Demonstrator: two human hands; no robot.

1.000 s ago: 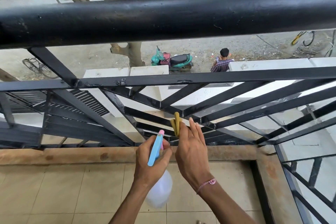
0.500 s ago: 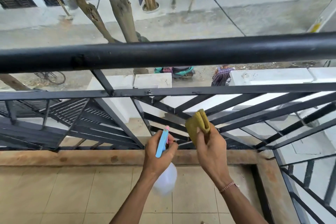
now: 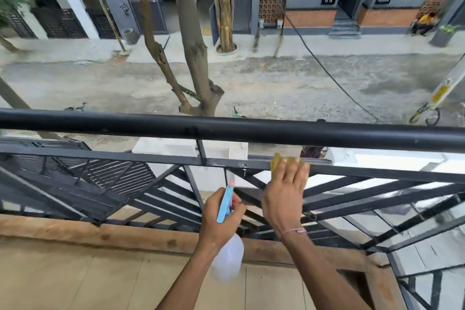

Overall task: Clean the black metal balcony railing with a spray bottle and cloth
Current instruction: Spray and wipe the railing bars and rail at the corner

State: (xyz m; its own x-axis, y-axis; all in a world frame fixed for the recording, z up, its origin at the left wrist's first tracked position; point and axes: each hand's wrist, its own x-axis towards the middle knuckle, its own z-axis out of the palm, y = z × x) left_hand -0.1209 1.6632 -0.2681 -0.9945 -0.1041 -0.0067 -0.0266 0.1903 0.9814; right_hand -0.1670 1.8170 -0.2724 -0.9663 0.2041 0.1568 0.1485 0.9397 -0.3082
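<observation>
The black metal railing crosses the whole view, a round top rail above a flat horizontal bar with slanted bars beneath. My right hand presses a yellow cloth flat onto the flat bar, fingers spread over it; most of the cloth is hidden under the fingers. My left hand grips the neck of a spray bottle with a clear body and a blue and pink trigger head, held upright just left of the right hand, nozzle near the slanted bars.
A tan stone ledge runs under the railing, with beige floor tiles before it. The railing turns a corner at the right. Beyond lie the street, tree trunks and a hanging cable.
My right hand has risen with the cloth from the slanted bars to the flat horizontal bar. The view has tilted upward toward the street. The left hand still holds the bottle in about the same place.
</observation>
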